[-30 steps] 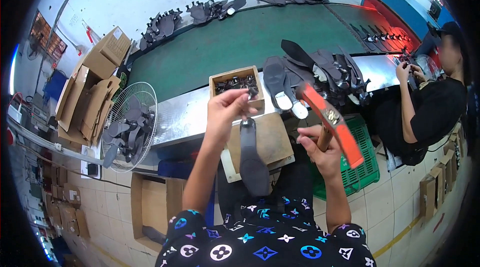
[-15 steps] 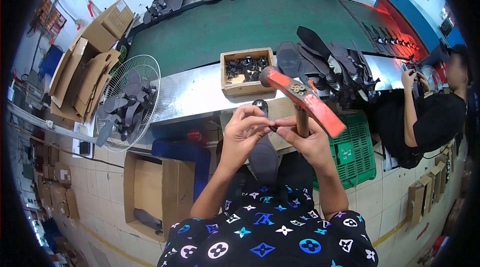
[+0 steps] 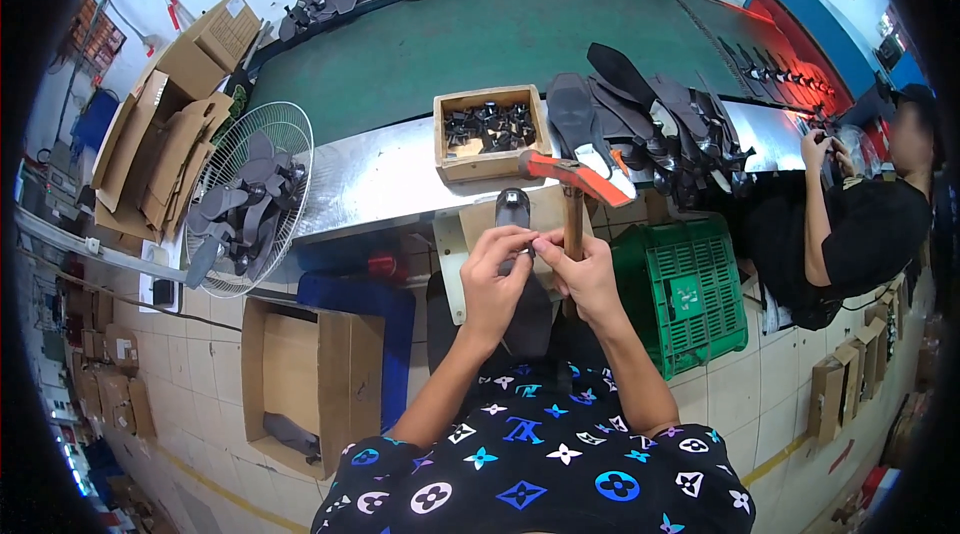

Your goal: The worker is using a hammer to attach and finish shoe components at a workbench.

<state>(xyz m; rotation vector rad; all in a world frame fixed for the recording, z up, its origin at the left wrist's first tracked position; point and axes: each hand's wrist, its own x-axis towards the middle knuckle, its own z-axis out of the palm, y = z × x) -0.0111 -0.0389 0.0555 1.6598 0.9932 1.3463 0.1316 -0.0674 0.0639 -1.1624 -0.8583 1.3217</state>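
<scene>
My right hand [image 3: 588, 279] is closed on a hammer [image 3: 573, 219], whose wooden handle stands upright with its red-orange head on top. My left hand [image 3: 492, 269] pinches a small dark piece [image 3: 530, 248], too hidden to name. The thumb and finger of my right hand meet it at the same spot. Just beyond my fingertips is a dark shoe heel [image 3: 513, 214], its small end facing up. The grey-black sole [image 3: 528, 322] shows below, between my wrists, and my hands partly cover it.
A wooden box [image 3: 487, 174] of small black pieces stands on the metal table edge [image 3: 370, 184]. Heeled soles [image 3: 680, 124] pile up to its right, and more fill a white wire basket [image 3: 255, 199] at left. A green crate [image 3: 690, 299] and cardboard box [image 3: 350, 384] flank me. A co-worker [image 3: 850, 214] sits right.
The hammer has swung from leaning close over my hands to standing more upright, its head farther away. My fingertips have come closer together, slightly left, and more of the heel shows.
</scene>
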